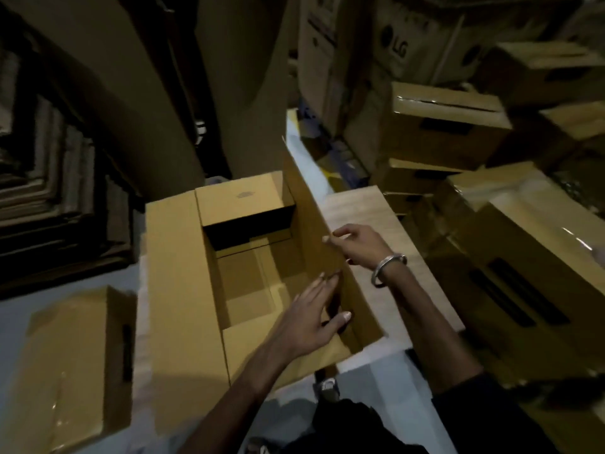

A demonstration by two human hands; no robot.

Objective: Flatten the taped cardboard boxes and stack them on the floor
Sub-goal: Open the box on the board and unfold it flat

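Cardboard fills the room: an open box (248, 276) sits mid-frame on the pale floor (19, 322), flaps spread wide. Her right hand (358, 244) pinches the tall right flap (314, 217) with curled fingers, while the left hand (314, 317) lies flat, fingers straight, against that flap's inner face. Taped boxes (442, 126) crowd the upper right; a flattened one (72, 362) lies lower left.

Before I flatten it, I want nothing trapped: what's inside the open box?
The open box shows only bare cardboard floor. The far end under the flap is in shadow, and the left hand covers the near corner.
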